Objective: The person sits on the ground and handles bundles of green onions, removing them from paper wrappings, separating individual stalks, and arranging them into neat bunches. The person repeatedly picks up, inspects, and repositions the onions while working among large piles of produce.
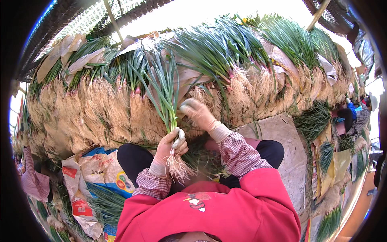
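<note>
A small bunch of spring onions (164,99) stands nearly upright in my gloved left hand (171,145). My fingers wrap its lower stems, with pale roots (178,165) hanging below and long green leaves reaching up over the pile. My right hand (198,114), also gloved, is raised just right of the stems. Its fingers are slightly blurred, and whether they touch anything cannot be made out. Straight ahead runs a long, high stack of rooted onion plants (99,112), roots facing me. A larger bunch (220,54) lies on top, beyond my right hand.
Loose leaves (205,157) lie between my knees. Printed woven sacks (99,169) and more green bunches (105,201) are on my left. A flat pale sheet (278,151) lies at right. Other people (359,118) work at the far right and at the left (35,178).
</note>
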`<state>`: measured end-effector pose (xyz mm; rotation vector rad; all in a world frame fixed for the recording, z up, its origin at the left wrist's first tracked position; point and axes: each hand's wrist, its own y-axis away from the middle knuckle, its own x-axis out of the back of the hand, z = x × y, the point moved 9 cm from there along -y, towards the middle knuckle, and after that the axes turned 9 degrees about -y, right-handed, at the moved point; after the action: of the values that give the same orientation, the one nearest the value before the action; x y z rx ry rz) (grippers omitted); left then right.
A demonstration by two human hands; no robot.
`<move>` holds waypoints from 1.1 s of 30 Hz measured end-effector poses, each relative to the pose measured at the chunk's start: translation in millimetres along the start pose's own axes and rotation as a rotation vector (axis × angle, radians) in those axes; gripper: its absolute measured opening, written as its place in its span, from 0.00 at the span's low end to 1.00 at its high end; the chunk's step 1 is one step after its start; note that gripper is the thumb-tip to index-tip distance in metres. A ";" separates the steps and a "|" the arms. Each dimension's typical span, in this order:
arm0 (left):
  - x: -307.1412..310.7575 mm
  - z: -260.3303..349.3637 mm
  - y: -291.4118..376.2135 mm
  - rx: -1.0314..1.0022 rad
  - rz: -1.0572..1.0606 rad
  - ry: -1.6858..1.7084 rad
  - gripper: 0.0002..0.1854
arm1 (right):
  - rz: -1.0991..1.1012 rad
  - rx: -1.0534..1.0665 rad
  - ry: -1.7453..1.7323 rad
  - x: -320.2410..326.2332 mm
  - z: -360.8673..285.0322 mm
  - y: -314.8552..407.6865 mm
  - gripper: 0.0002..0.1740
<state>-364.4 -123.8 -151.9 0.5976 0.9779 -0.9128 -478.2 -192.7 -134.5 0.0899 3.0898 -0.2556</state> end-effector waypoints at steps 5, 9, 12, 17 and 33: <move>3.9 -2.8 -2.1 0.020 0.126 0.020 0.19 | -0.273 0.353 0.609 -32.5 -25.1 7.0 0.12; -17.6 3.8 9.2 -0.034 0.059 -0.106 0.18 | 0.254 0.163 0.687 35.7 -20.5 1.4 0.13; -34.5 23.2 10.8 -0.178 -0.011 -0.114 0.14 | -0.561 -0.187 0.967 27.4 21.0 4.4 0.28; -19.3 25.3 -32.9 -0.054 0.251 -0.264 0.12 | 0.376 -0.178 1.512 170.5 -85.5 -48.8 0.21; 6.2 9.5 -90.3 0.003 0.398 -0.609 0.11 | 0.228 -0.257 -0.201 83.6 -23.4 14.6 0.19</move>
<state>-436.7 -179.0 -156.2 0.4516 0.2932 -0.6734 -561.5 -169.9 -117.5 0.3791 2.8489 0.1326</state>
